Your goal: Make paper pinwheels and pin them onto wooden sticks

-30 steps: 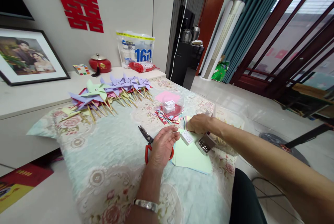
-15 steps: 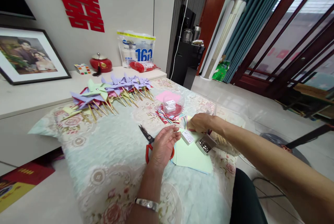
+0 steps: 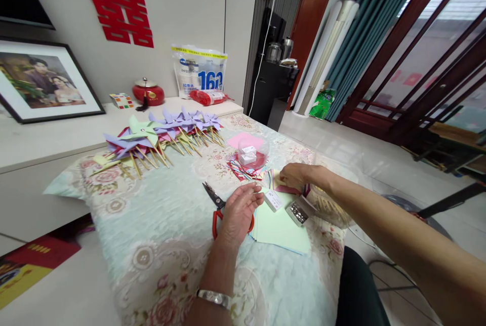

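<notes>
My left hand [image 3: 239, 209] lies palm down with fingers spread, resting over the red handles of the scissors [image 3: 211, 197] on the flowered cloth. My right hand [image 3: 294, 175] reaches across to a pile of coloured paper sheets [image 3: 279, 187], and its fingertips pinch the edge of a yellowish sheet. Between the hands lie a stack of pale green paper [image 3: 281, 227], a small white box [image 3: 272, 200] and an open box of metal pins [image 3: 298, 212]. A clear bag of wooden sticks [image 3: 330, 205] sits under my right forearm.
Many paper pinwheels on sticks [image 3: 159, 131] lie at the far left of the table. A clear round tub with a red base [image 3: 250, 154] and pink paper [image 3: 245, 139] sit behind the paper pile. A low shelf with a red pot [image 3: 148, 93] runs along the wall.
My right hand has risen slightly and shifted away from me over the coloured sheets, uncovering more of the bag of sticks. My left hand has stayed on the scissors.
</notes>
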### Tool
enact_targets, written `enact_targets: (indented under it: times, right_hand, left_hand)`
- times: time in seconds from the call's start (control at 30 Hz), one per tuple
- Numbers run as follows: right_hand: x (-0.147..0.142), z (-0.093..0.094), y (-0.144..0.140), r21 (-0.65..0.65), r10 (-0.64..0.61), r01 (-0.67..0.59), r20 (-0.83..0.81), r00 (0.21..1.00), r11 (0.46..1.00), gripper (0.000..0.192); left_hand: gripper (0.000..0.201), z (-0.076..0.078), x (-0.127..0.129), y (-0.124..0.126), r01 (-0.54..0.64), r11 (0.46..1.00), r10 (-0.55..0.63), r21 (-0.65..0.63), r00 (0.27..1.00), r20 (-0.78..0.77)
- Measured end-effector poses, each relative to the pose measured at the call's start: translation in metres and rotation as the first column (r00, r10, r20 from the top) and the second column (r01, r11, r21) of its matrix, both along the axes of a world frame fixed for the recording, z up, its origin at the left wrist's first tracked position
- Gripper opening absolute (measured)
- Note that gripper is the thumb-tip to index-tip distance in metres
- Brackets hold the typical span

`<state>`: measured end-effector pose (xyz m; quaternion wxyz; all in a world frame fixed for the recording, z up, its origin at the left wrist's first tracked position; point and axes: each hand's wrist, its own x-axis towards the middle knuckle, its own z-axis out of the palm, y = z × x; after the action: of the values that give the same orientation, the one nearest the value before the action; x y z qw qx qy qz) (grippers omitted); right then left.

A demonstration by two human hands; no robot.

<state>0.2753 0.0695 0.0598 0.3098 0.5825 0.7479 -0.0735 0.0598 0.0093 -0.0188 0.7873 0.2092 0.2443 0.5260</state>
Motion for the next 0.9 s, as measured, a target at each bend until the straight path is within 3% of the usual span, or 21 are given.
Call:
enact_targets:
  times: [0.4, 0.67, 0.9]
  right_hand:
    - [0.004, -0.002, 0.006, 0.115, 0.028, -0.030, 0.013, 1.000, 0.993, 0.030]
    - [0.013, 0.019, 0.004, 0.223, 0.027, -0.029, 0.011, 1.000, 0.974, 0.026]
    - [0.004, 0.045, -0.015, 0.380, -0.002, 0.001, 0.001, 1.000, 0.925, 0.027]
  left_hand:
    - [0.033, -0.003, 0.001, 0.001, 0.004, 1.000, -0.004, -0.002, 1.000, -0.009]
    - [0.032, -0.003, 0.001, 0.001, 0.008, 1.000, -0.008, -0.008, 1.000, -0.021]
    - [0.031, -0.003, 0.002, 0.001, -0.012, 1.000, 0.012, -0.001, 0.999, -0.042]
